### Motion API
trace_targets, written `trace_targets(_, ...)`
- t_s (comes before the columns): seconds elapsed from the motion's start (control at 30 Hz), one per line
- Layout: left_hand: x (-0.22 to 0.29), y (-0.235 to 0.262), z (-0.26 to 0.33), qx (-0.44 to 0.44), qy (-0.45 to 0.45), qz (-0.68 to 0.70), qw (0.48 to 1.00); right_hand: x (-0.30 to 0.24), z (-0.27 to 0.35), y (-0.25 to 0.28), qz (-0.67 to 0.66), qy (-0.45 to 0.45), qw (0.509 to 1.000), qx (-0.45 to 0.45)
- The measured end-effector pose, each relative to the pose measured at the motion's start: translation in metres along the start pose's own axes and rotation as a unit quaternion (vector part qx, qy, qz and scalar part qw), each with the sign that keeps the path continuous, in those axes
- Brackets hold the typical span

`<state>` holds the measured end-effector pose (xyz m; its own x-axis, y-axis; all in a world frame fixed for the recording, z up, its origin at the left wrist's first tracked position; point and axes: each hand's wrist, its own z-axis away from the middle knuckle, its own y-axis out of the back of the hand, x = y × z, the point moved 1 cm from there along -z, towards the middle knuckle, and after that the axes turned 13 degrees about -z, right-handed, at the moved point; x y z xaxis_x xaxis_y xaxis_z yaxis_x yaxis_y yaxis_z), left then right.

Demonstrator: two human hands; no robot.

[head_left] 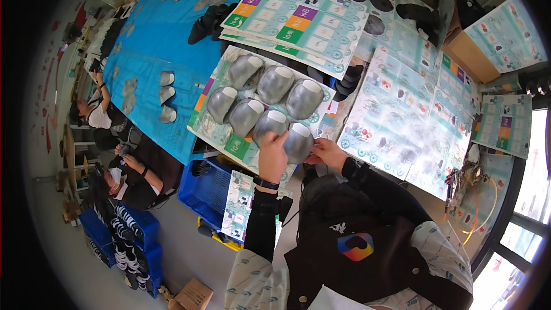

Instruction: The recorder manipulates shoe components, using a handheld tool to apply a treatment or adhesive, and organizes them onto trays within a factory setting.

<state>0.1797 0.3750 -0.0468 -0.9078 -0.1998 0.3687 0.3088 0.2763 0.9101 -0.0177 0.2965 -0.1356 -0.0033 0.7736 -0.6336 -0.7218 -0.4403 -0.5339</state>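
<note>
Several grey domed shells [275,85], each with a white patch at one end, lie in rows on a printed board [202,119] in front of me. Nearest to me is another such grey domed shell [299,142], at the board's near edge. My left hand [272,159] is closed at its left side, fingertips against it. My right hand [326,155] pinches its lower right edge between thumb and fingers. The tips of some fingers are hidden behind the shell.
Stacked printed boards [298,20] lie beyond the shells; more boards [396,120] cover the table to the right. A blue-covered table [146,40] stretches left, with people seated beyond. A blue crate [201,186] sits below. Spray tools with hoses [468,175] hang at the right.
</note>
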Motion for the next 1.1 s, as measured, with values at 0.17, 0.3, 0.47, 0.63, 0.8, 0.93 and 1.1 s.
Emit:
trace_targets(0.17, -0.061, 0.043, -0.026, 0.087, 0.043, 0.044, 0.994, -0.006, 0.005, 0.006, -0.038, 0.003, 0.999, 0.030)
trace_targets(0.3, -0.250, 0.065, -0.053, 0.185, 0.155, -0.025, 0.970, -0.011, 0.012, -0.017, -0.014, -0.041, 0.999, 0.015)
trace_targets(0.47, -0.317, 0.027, -0.120, -0.005, 0.222, 0.213, 0.951, -0.012, 0.012, -0.021, -0.089, -0.041, 0.992, 0.076)
trace_targets(0.63, -0.318, 0.023, -0.126, -0.058, 0.174, 0.171, 0.968, -0.009, 0.010, -0.030, -0.074, -0.025, 0.993, 0.092)
trace_targets(0.8, -0.298, 0.037, -0.128, -0.073, 0.186, 0.223, 0.954, -0.009, 0.006, -0.027, -0.100, -0.043, 0.990, 0.087)
trace_targets(0.93, -0.261, 0.046, -0.117, -0.068, 0.016, 0.070, 0.995, -0.004, 0.005, -0.021, -0.126, -0.036, 0.986, 0.101)
trace_targets(1.1, -0.237, 0.057, -0.104, -0.086, 0.000, -0.003, 0.996, -0.010, 0.010, -0.027, -0.127, -0.051, 0.985, 0.103)
